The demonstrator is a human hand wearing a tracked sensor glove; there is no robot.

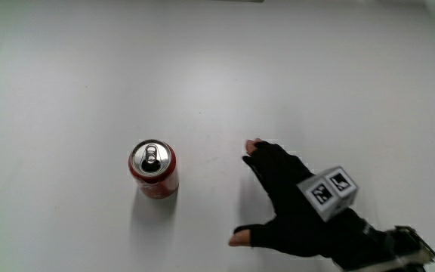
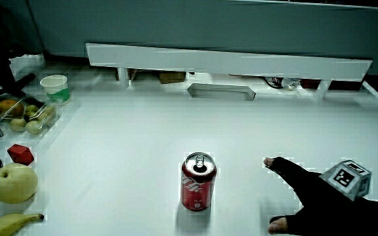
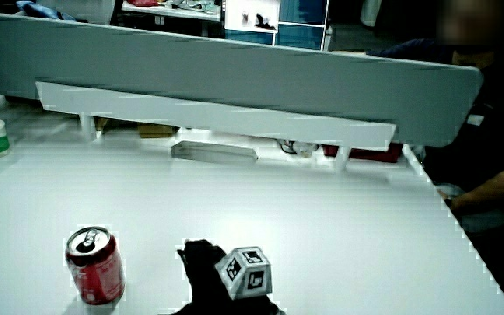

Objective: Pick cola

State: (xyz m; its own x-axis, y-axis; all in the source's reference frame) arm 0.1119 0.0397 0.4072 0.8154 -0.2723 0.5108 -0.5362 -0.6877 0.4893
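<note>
A red cola can (image 1: 153, 169) stands upright on the white table (image 1: 217, 75), its silver lid and pull tab facing up. It also shows in both side views (image 2: 197, 181) (image 3: 94, 263). The gloved hand (image 1: 257, 193) lies beside the can, a short gap away, at about the same distance from the person. Its fingers (image 1: 255, 148) are spread, thumb and forefinger forming a wide span toward the can, and it holds nothing. The patterned cube (image 1: 328, 192) sits on its back. In the side views the hand (image 2: 287, 193) (image 3: 201, 267) is low over the table.
At the table's edge in a side view lie an apple (image 2: 10, 182), a banana (image 2: 8, 223), a small red block (image 2: 21, 154), a clear box of fruit (image 2: 28, 115) and a white-and-green cup (image 2: 54, 88). A low partition (image 2: 228, 62) closes off the table.
</note>
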